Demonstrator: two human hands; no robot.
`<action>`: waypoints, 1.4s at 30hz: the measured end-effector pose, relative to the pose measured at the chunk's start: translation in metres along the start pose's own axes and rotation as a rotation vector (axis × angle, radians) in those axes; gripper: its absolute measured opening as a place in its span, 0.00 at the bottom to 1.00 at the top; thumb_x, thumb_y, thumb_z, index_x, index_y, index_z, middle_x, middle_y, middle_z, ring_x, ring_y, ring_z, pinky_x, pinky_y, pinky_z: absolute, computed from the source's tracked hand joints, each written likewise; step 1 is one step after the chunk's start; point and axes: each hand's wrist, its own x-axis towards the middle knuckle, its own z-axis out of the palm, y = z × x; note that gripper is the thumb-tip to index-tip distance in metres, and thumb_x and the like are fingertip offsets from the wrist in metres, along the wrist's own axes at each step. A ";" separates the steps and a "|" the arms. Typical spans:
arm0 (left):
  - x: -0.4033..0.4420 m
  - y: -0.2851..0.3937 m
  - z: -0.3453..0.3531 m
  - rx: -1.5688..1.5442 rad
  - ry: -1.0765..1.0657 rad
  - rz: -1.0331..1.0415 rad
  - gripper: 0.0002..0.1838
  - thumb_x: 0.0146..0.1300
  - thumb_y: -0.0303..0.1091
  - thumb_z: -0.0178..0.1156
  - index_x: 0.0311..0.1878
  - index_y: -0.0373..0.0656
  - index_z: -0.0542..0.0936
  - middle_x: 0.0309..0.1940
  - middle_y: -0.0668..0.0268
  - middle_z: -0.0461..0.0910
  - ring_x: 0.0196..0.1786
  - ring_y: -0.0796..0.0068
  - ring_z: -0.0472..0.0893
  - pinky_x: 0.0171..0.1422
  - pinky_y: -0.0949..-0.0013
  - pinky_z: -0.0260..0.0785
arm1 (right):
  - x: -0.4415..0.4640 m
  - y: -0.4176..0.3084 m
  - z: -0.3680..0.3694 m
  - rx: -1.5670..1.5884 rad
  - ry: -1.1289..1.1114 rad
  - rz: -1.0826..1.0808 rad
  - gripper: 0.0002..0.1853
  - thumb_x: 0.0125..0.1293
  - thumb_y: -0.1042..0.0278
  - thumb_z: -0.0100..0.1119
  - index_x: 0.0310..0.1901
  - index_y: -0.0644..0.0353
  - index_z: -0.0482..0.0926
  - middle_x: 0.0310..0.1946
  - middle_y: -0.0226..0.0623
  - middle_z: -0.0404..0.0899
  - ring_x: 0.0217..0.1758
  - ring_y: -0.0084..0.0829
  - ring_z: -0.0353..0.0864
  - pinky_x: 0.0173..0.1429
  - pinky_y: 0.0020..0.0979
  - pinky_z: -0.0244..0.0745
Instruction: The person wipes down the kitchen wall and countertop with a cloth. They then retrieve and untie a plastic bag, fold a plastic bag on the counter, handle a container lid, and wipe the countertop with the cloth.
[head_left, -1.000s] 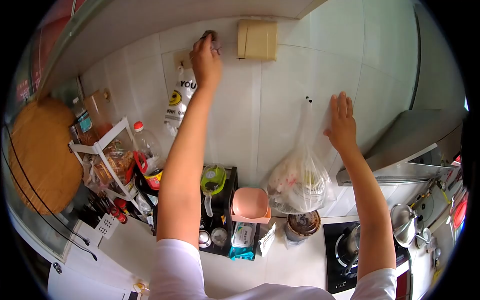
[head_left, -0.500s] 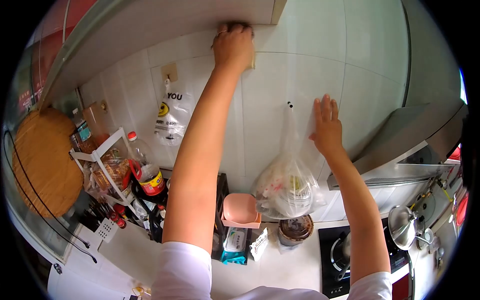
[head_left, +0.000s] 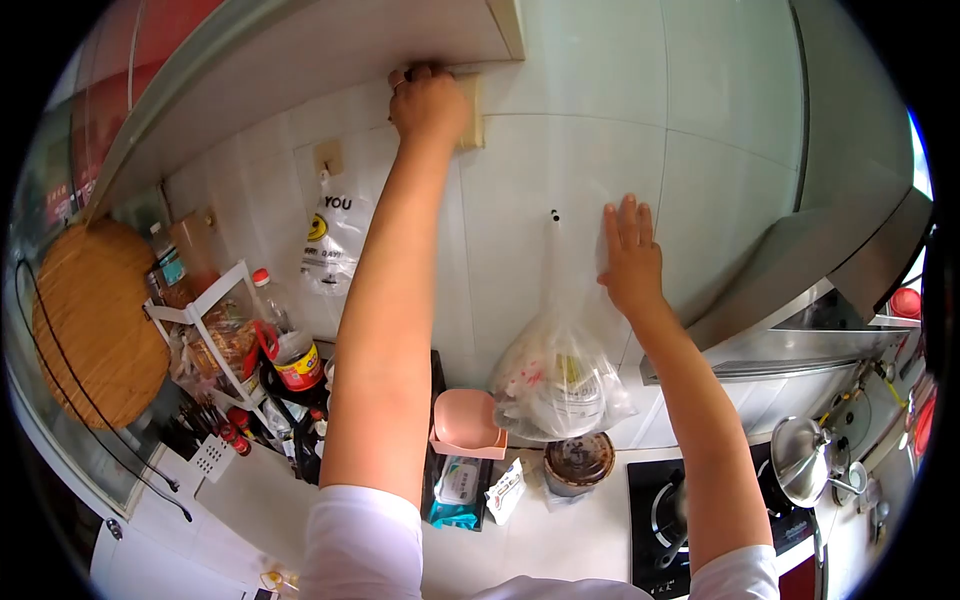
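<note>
Left hand [head_left: 428, 105]: curled at the top of the wall [head_left: 545, 150], tight under the cabinet [head_left: 350, 50], back turned to view. Appears to be gripping a crumpled cloth [head_left: 409, 75]; only a dark scrap shows past the fingers, so the hold is largely hidden.

Cloth: high on the wall, at the left part of the block [head_left: 472, 112].

Change, left hand: one second ago, clear of the block on its left, cloth plainly seen; half a second ago, across the block, hiding nearly all of it; now drawn back a little leftward, with the block's right strip showing again. Bearing on the work, as judged: the cloth's place is now the block's left part and the tile next to it, rather than the block's whole width.

Right hand [head_left: 632, 260]: empty, fingers extended, palm to the wall, right of the hanging bag [head_left: 565, 385]. No change relative to the bag; likely a brace.

Hook [head_left: 328, 160]: on the wall, left of the left arm, carrying a printed bag [head_left: 328, 245]. Both unchanged, though the arm no longer overlaps the print as it did one second ago.

Counter [head_left: 560, 550], below: pink box [head_left: 467, 420], wipes [head_left: 457, 485], tub [head_left: 580, 462], hob [head_left: 652, 510]. Undisturbed.
</note>
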 end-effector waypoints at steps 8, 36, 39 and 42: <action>-0.014 0.004 -0.001 -0.124 0.092 0.281 0.22 0.60 0.38 0.52 0.60 0.55 0.76 0.59 0.68 0.74 0.64 0.53 0.67 0.66 0.54 0.66 | 0.001 -0.003 -0.003 -0.014 -0.013 0.011 0.62 0.33 0.66 0.80 0.73 0.56 0.51 0.74 0.53 0.43 0.75 0.58 0.48 0.50 0.45 0.76; -0.074 0.007 0.016 0.422 0.154 0.588 0.22 0.57 0.32 0.58 0.57 0.44 0.77 0.55 0.69 0.72 0.56 0.62 0.70 0.52 0.60 0.75 | 0.000 -0.003 0.002 -0.052 0.021 -0.014 0.62 0.35 0.65 0.80 0.73 0.59 0.50 0.75 0.54 0.40 0.75 0.59 0.46 0.49 0.45 0.77; -0.085 0.008 0.025 0.352 0.271 0.602 0.20 0.55 0.31 0.60 0.52 0.40 0.79 0.53 0.68 0.72 0.53 0.63 0.70 0.50 0.61 0.76 | 0.000 -0.003 0.001 -0.053 0.020 -0.001 0.62 0.35 0.66 0.80 0.73 0.59 0.50 0.74 0.54 0.41 0.75 0.59 0.46 0.48 0.45 0.77; -0.072 0.020 0.021 0.366 0.260 0.529 0.18 0.54 0.30 0.60 0.50 0.41 0.80 0.54 0.67 0.72 0.54 0.63 0.70 0.48 0.63 0.76 | -0.002 -0.004 0.000 -0.031 -0.001 0.004 0.61 0.35 0.66 0.80 0.73 0.58 0.51 0.75 0.53 0.41 0.76 0.59 0.45 0.47 0.44 0.76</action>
